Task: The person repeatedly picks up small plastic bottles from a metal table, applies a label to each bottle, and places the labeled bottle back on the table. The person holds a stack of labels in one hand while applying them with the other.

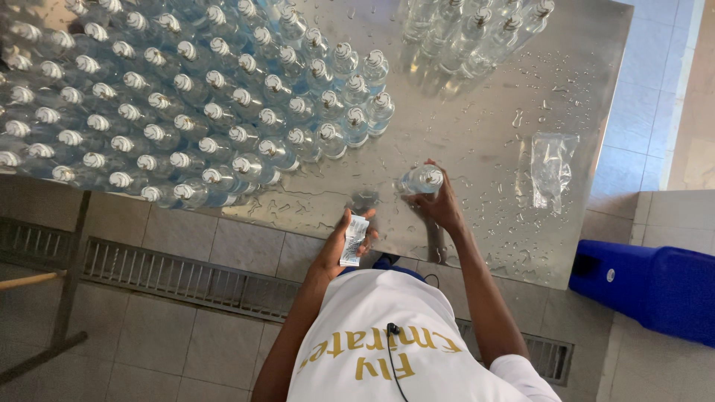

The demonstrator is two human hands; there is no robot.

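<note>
My right hand (441, 205) grips a clear plastic bottle (419, 179) with a silver cap, lying tilted near the front edge of a wet steel table (491, 134). My left hand (344, 242) holds a small stack of white labels (354, 239) just off the table's front edge. A large block of capped clear bottles (186, 104) stands upright across the left half of the table, the nearest about a hand's width from the held bottle.
Several more bottles (477, 30) stand at the table's far edge. A crumpled clear plastic bag (553, 167) lies at the right. A blue container (655, 286) sits on the tiled floor at right. A floor drain grate (179, 279) runs under the table.
</note>
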